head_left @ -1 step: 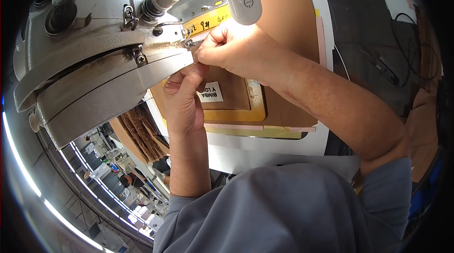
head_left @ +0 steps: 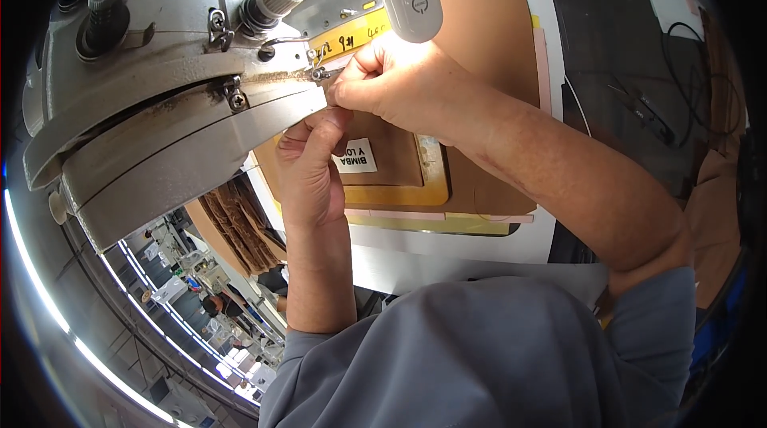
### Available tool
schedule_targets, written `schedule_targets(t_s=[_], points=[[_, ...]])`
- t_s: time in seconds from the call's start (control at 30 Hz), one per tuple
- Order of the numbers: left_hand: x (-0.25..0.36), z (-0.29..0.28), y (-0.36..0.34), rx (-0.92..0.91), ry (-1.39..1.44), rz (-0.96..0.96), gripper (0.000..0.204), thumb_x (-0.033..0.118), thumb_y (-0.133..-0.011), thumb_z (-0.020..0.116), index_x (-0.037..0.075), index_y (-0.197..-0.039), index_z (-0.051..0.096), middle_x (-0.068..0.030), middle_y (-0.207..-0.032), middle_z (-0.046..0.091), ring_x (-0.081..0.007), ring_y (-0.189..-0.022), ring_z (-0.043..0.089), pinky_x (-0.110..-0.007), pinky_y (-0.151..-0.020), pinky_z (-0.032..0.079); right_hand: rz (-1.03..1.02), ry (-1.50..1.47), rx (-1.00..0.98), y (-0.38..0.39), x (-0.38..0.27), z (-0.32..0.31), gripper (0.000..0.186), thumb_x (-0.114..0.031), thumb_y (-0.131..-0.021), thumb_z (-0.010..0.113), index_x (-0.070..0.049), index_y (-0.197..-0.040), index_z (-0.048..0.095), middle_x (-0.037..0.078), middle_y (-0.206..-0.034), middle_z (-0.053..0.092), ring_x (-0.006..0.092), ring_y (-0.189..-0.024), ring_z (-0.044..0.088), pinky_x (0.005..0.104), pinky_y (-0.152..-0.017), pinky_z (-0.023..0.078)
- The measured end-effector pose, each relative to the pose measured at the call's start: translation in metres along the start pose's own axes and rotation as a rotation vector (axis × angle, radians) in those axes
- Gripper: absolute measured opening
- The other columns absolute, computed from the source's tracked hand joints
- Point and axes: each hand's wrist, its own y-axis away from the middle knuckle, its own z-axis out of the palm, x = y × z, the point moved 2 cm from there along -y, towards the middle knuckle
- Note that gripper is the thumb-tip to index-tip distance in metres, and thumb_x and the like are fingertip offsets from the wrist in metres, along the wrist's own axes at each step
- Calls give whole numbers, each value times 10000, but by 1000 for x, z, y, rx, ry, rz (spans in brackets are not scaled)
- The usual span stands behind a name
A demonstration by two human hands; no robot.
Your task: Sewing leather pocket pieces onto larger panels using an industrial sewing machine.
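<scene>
Both of my hands meet close under the nose of a pale industrial sewing machine (head_left: 160,128). The fingertips of my right hand (head_left: 399,84) are pinched together beside the needle area; what lies between them is too small to make out. Just below it, my left hand (head_left: 311,168) is closed, thumb against curled fingers, and its grip is likewise hidden. Beneath the hands lies a brown panel (head_left: 395,175) with a white printed label (head_left: 361,158), partly covered by my left hand. A yellow frame (head_left: 435,188) borders the panel.
A grey lamp (head_left: 411,0) hangs over the work. Under the frame lie a large brown sheet (head_left: 491,36) and a white board (head_left: 455,248). Right, on a dark surface, are a slim tool (head_left: 643,115) and a black cable (head_left: 685,28). Brown pieces (head_left: 240,224) are stacked left.
</scene>
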Motion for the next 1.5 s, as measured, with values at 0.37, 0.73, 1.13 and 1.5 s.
schedule_targets(t_s=[0.37, 0.73, 1.13, 1.5], points=[[-3, 1, 1, 40, -1, 35, 132, 120, -914, 768, 29, -1010, 763, -19, -930, 732, -83, -746, 536, -227, -704, 399, -71, -61, 36, -2, 4, 3, 275, -260, -932, 717, -88, -723, 667, -74, -697, 588, 15, -672, 496, 228, -623, 405], [-4, 2, 1, 55, 8, 26, 138, 117, -900, 784, 31, -1006, 763, -27, -939, 741, -94, -754, 559, -230, -720, 424, -83, -71, 88, -6, 8, 8, 280, -231, -898, 708, -84, -675, 624, -67, -658, 556, 25, -624, 463, 235, -601, 394], [-3, 8, 1, 115, 25, 42, 59, 85, -900, 780, 80, -958, 783, 6, -901, 738, -59, -759, 532, -239, -698, 394, -143, -17, 179, -9, 9, 7, 317, -217, -888, 713, -82, -633, 584, -67, -594, 509, 31, -571, 425, 245, -555, 370], [-3, 12, -5, 168, 48, 65, 51, 31, -878, 768, 30, -928, 758, 21, -773, 657, -68, -657, 464, -231, -645, 375, -686, 352, 523, -14, 38, 14, 198, -188, -943, 722, -60, -814, 645, -25, -641, 560, 62, -568, 510, 274, -545, 440]])
